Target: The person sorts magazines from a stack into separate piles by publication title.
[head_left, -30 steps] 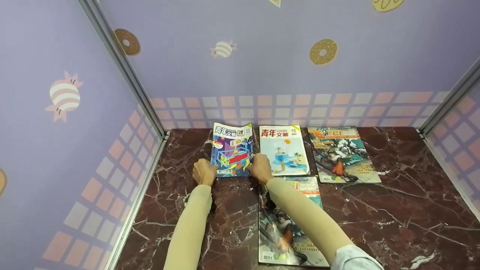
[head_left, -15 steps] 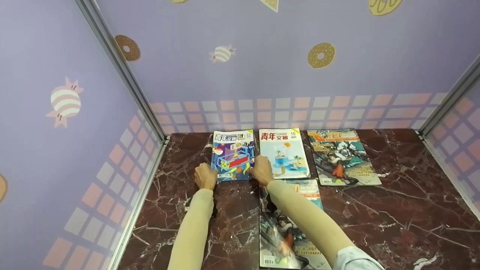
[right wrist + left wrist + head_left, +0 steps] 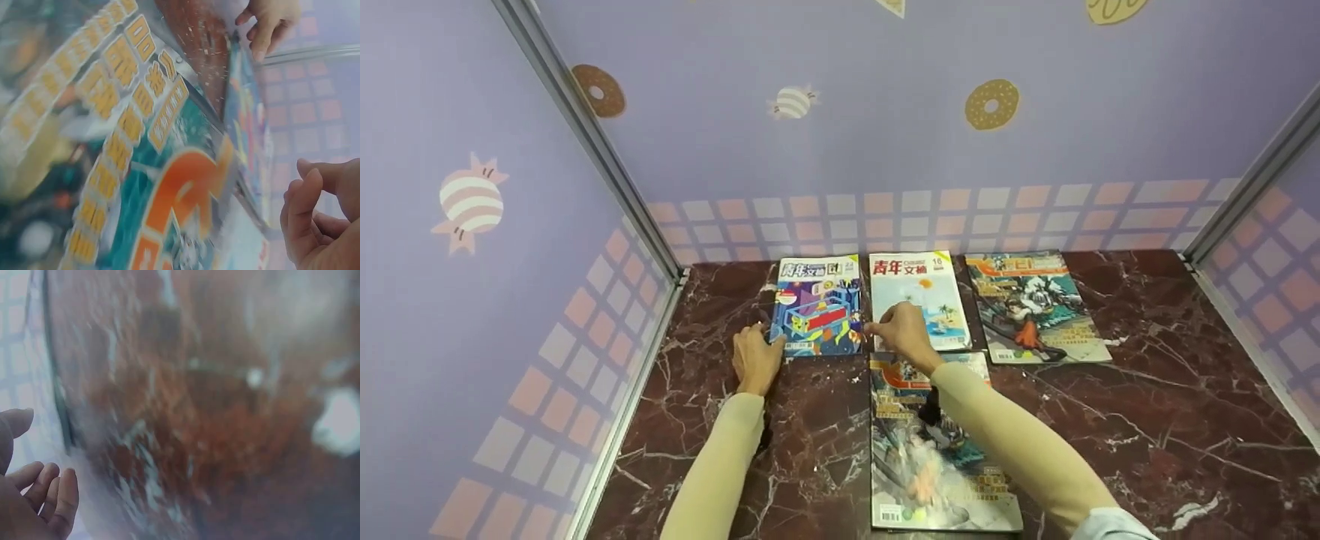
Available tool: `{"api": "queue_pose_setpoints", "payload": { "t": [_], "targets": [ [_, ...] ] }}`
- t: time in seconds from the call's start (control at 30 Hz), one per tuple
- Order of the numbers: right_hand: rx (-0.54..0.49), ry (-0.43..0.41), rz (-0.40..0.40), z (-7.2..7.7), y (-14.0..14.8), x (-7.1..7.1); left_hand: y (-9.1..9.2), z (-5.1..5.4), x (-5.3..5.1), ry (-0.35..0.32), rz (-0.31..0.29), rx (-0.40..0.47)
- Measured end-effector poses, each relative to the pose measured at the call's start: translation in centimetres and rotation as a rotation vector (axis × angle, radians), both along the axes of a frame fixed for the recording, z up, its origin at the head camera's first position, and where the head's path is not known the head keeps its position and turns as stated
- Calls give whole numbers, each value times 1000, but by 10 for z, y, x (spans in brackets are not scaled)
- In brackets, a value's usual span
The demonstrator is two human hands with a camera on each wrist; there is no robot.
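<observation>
A colourful purple-and-blue magazine [image 3: 817, 307] lies flat at the left end of the back row in the head view. My left hand [image 3: 757, 356] is at its lower left corner with relaxed fingers; in the left wrist view the thumb stands apart from the fingers [image 3: 66, 498]. Over the lower left part of a white-and-blue magazine [image 3: 937, 300] is my right hand [image 3: 906, 330], its fingers loosely bent and nothing held. In the right wrist view the right thumb and fingers [image 3: 301, 211] have no object between them. Whether the left fingertips touch the magazine cannot be told.
A dark illustrated magazine [image 3: 1039, 311] lies at the right end of the row. Another with the same cover [image 3: 911, 480] lies in front, partly under my right forearm. The dark red marble tabletop [image 3: 1170, 390] ends at a purple patterned wall [image 3: 885, 150] behind.
Both hands have let go of the colourful magazine's lower sides; the right moved right, over the white-and-blue one. The colourful magazine's top edge, bent up earlier, now lies flat.
</observation>
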State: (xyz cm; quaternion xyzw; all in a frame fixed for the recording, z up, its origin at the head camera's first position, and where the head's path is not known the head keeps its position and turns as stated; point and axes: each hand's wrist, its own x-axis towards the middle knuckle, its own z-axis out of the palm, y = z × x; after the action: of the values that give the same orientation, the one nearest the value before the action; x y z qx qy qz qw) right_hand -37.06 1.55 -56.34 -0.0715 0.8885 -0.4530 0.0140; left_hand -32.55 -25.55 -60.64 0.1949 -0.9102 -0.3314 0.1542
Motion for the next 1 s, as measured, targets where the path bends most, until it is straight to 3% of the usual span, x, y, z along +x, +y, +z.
{"api": "queue_pose_setpoints", "payload": {
  "t": [0.07, 0.1, 0.23, 0.3, 0.33, 0.5, 0.63, 0.8, 1.0],
  "targets": [
    [10, 31, 2, 8, 8, 8, 4, 5, 4, 50, -16, 13],
    [13, 35, 1, 10, 12, 11, 0, -3, 2, 112, -36, 29],
    [-38, 22, 32, 19, 27, 32, 11, 4, 15, 266, -79, 60],
    [-71, 32, 47, 24, 36, 45, 17, 8, 24, 328, -123, 91],
    [-87, 46, 54, 26, 41, 51, 27, 20, 33, 330, -132, 104],
    [-86, 193, 40, 34, 66, 86, 44, 27, 61, 437, -250, 178],
    [-68, 258, 4, 37, 87, 112, 58, 29, 84, 466, -291, 236],
    [-65, 268, -48, 33, 113, 141, 76, 36, 107, 480, -357, 312],
    [-55, 231, -95, 24, 139, 170, 98, 41, 131, 511, -359, 342]
  ]
}}
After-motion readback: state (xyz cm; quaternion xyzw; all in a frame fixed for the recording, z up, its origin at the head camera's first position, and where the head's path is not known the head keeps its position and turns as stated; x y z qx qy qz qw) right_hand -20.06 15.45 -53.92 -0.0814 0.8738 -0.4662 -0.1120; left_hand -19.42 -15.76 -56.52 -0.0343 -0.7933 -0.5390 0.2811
